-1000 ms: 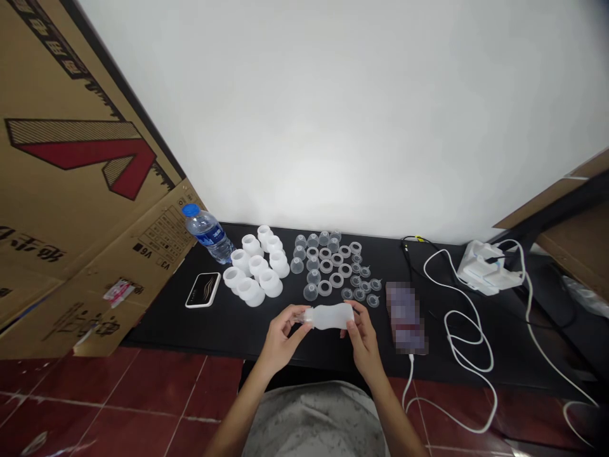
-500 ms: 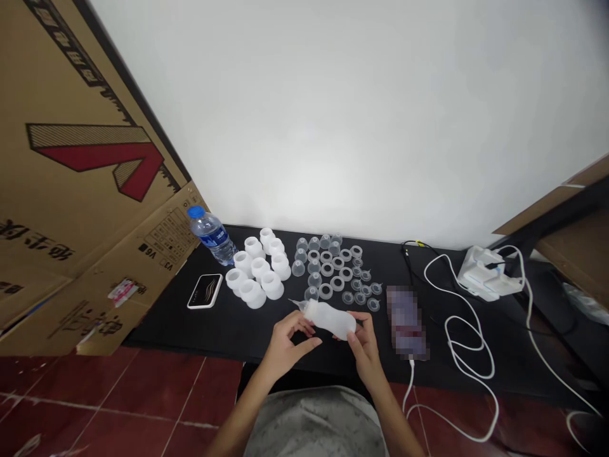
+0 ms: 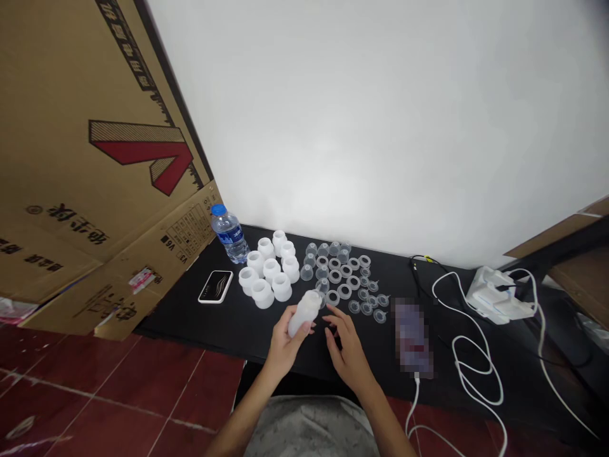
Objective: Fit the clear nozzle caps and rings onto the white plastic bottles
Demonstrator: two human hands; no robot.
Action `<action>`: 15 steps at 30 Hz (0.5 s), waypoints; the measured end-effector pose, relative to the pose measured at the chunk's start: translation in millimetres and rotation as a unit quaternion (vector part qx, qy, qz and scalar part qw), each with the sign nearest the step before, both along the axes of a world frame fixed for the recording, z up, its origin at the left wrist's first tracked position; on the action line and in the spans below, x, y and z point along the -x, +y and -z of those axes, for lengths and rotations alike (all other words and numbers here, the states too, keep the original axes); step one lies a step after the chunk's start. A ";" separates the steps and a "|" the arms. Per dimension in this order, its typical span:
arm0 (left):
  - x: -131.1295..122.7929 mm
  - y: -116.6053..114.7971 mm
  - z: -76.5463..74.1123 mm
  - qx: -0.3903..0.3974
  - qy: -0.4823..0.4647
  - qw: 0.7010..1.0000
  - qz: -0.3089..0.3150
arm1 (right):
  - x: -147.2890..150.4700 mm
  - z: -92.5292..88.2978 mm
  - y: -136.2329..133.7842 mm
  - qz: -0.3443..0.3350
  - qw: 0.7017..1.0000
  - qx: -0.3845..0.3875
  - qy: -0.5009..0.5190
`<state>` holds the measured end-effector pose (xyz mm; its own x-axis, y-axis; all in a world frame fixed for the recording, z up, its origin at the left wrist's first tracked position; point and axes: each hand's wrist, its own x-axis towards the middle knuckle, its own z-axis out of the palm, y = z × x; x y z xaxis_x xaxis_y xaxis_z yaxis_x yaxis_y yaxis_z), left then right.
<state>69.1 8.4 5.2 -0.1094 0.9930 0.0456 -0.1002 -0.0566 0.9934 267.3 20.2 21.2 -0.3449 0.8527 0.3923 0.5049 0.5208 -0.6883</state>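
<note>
Over the near edge of the black surface [image 3: 178,320], the person's left hand [image 3: 284,343] is wrapped round a small frosted white bottle [image 3: 303,314], thumb on the near side, the bottle tilted with its neck end leaning up and away. The right hand [image 3: 343,343] holds nothing that I can see; its fingers are curved and parted from the thumb, just beside the bottle but apart from it.

Beyond the left hand, a cluster of open-mouthed white bottles [image 3: 271,270] stands upright. To the right of these are clear dome caps [image 3: 322,273], then translucent rings [image 3: 330,275] lying flat, then small clear discs [image 3: 366,308] with little tips. Those three groups lie beyond the right hand.

Over at the left end I see a water bottle [image 3: 232,236] with a blue cap, near a white-edged, black-faced device [image 3: 216,287], and a big cardboard box [image 3: 71,171] alongside. Right of the right hand lies a phone [image 3: 413,336], its picture blurred, with a white cable [image 3: 415,400] plugged in. Farther right sits a white power strip [image 3: 497,297].
</note>
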 end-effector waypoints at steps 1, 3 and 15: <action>0.0 0.6 -0.2 0.004 -0.027 1.000 -0.011 | 3.4 0.4 4.2 0.003 1.000 -0.010 -0.016; 0.4 1.4 -0.6 0.006 -0.061 0.998 -0.032 | 10.0 0.7 11.6 -0.008 0.998 -0.026 -0.059; 0.6 0.8 4.6 0.008 -0.053 0.995 -0.082 | -8.5 12.7 -0.9 0.087 0.990 -0.093 -0.062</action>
<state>68.5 9.3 0.6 -0.2732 0.9619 0.0087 -0.1958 -0.0644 0.9785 275.8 19.3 8.4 -0.2551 0.8207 0.5112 0.6724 0.5305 -0.5161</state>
